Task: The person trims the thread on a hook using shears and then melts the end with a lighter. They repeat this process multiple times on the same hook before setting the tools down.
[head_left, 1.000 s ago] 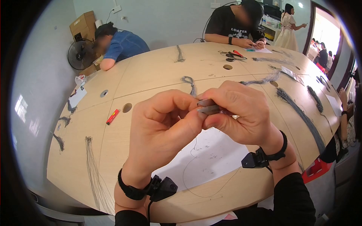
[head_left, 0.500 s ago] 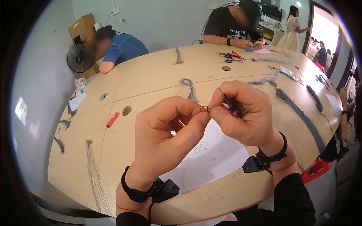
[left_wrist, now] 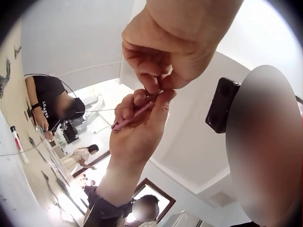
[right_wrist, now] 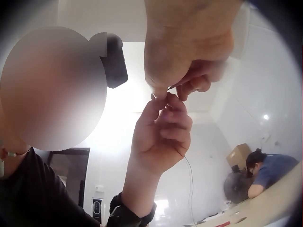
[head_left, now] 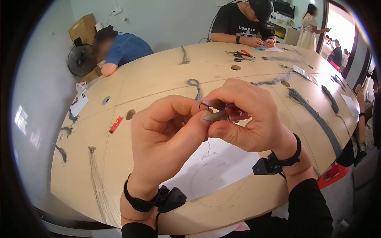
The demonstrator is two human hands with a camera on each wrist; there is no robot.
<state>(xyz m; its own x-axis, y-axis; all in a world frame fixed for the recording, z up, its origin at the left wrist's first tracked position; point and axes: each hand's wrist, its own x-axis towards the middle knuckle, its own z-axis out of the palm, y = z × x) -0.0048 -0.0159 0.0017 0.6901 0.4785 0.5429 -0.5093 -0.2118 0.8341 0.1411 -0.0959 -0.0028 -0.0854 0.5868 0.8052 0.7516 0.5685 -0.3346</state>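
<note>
My right hand [head_left: 254, 115] holds a small pair of tweezers [head_left: 216, 115] with flat silver arms and pinkish-red handles. Its arms stand apart, tips right at the fingertips of my left hand [head_left: 166, 135]. Between left thumb and index finger I pinch a dark thread, a small loop [head_left: 203, 106] of it showing at the fingertips. Below, the thin thread [head_left: 205, 158] trails down and curves over a white sheet of paper [head_left: 230, 166]. In the left wrist view the pink handle [left_wrist: 135, 116] crosses the right palm; in the right wrist view fingers mostly hide the tweezers.
Bundles of grey thread [head_left: 313, 119] lie about the table [head_left: 158, 91], one looped bundle [head_left: 193, 84] beyond my hands. A red marker-like tube [head_left: 116, 124] lies left, beside a round table hole [head_left: 130, 114]. Scissors [head_left: 244, 59] lie farther back. Two people sit across the table.
Half a second ago my right fingertips met the loop at the left hand, with the tweezers turned into the palm. Now the tweezers point left again, arms spread, as a second ago.
</note>
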